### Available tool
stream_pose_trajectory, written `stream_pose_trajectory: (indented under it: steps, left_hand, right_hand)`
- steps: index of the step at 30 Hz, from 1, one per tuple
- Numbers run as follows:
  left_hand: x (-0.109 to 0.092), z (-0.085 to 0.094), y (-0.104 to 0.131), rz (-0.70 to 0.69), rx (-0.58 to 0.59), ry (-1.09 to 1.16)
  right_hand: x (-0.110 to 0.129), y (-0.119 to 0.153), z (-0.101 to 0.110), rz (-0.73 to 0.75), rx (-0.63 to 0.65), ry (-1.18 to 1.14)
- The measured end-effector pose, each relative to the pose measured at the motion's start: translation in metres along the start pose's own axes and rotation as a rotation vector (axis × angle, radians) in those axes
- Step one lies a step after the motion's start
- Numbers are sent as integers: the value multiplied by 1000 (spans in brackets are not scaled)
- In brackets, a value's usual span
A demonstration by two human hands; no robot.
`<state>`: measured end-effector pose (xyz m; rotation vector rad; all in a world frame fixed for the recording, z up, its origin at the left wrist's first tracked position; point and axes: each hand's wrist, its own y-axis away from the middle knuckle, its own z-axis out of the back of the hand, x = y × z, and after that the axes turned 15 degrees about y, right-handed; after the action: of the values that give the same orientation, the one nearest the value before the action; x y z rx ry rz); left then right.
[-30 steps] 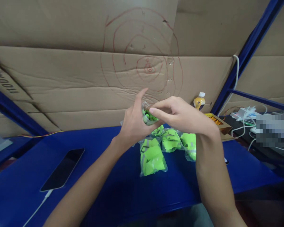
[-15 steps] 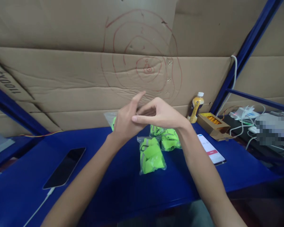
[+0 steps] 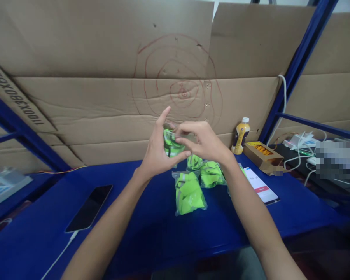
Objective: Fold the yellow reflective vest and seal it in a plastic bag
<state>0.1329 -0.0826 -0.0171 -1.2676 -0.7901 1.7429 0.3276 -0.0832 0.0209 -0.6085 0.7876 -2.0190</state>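
Note:
In the head view, my left hand (image 3: 154,151) is curled round a clear plastic bag (image 3: 171,142) of folded neon-green reflective fabric, its index finger pointing up and its thumb across the lower side. My right hand (image 3: 202,138) pinches at the bag's right upper edge, fingertips bent inward; the exact grip is partly hidden. Both hands are above the back of the blue table. Below them lies a similar bag (image 3: 190,193) of green fabric with a grey reflective strip. Two more such bags (image 3: 212,174) sit behind it, and another is partly covered by my right forearm.
A dark phone (image 3: 90,208) on a white cable lies at left. At right are a lit phone (image 3: 261,186), a yellow-labelled bottle (image 3: 240,136) and an open cardboard box (image 3: 262,155). A cardboard wall (image 3: 105,112) stands behind the blue table (image 3: 151,233).
The hands were crossed, largely hiding the bag; now they are turned apart and the bag shows between them. My view has tilted up slightly.

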Motion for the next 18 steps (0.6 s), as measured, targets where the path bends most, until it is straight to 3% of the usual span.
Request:
stream_pose_trajectory:
  steps: [4,8,10,18]
  left_hand:
    - [11,-11,-2,157,-212,312]
    - [16,-28,-3,514,-200,657]
    - [14,-33,-1,594,-197,744]
    - [3,-34,4,337,-195,459]
  right_hand:
    - [-5,3,11,-44,-134,10]
    - [-4,5,16,14,-112,-83]
    - [-2,6,18,12,-96,-91]
    - [19,12,34,-115,62,79]
